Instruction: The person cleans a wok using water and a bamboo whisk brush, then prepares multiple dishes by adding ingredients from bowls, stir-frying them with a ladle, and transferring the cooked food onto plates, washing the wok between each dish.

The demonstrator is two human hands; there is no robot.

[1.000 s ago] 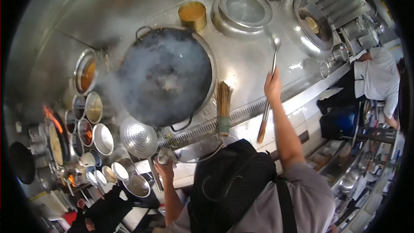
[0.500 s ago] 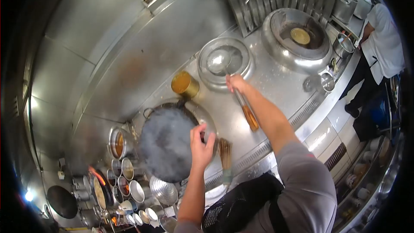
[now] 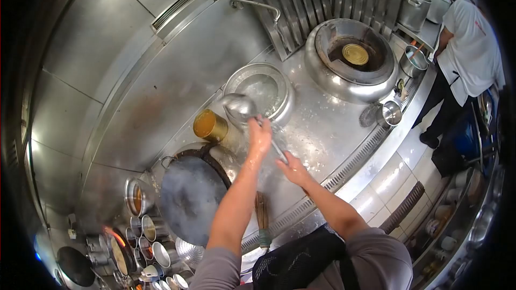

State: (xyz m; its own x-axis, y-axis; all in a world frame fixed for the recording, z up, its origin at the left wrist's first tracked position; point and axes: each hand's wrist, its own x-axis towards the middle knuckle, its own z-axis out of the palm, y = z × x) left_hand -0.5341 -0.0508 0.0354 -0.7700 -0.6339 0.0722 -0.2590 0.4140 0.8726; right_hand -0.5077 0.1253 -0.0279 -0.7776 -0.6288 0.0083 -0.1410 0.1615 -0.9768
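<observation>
A person in a grey short-sleeved top is working a long-handled metal ladle (image 3: 239, 106) with both hands over a stainless-steel counter (image 3: 328, 137). The right hand (image 3: 293, 168) is gripping the handle, its fingers curling closed around the shaft, while the left hand (image 3: 259, 135) is reaching to the handle's upper end, just beside the ladle's bowl; whether its fingers are closing fully around the metal, one cannot tell. The bowl is hovering at the near left edge of a round metal basin (image 3: 280, 76) holding clear liquid, and just above a tall can (image 3: 210, 125) filled with something orange. Near the left forearm, a large black wok (image 3: 192, 198) is giving off smoke, and a bundled stick brush (image 3: 262, 220) is lying between the two arms. Farther right, a wide steel burner ring (image 3: 349, 90) is holding a round golden tin (image 3: 355, 53), with a small metal cup (image 3: 391, 113) standing near the counter's edge. At lower left, metal containers (image 3: 161, 254) are crowding together beside a pan (image 3: 119, 256) with flame licking at its rim. At far right, a co-worker in a white top (image 3: 466, 43) is standing by tall pots (image 3: 414, 8).
</observation>
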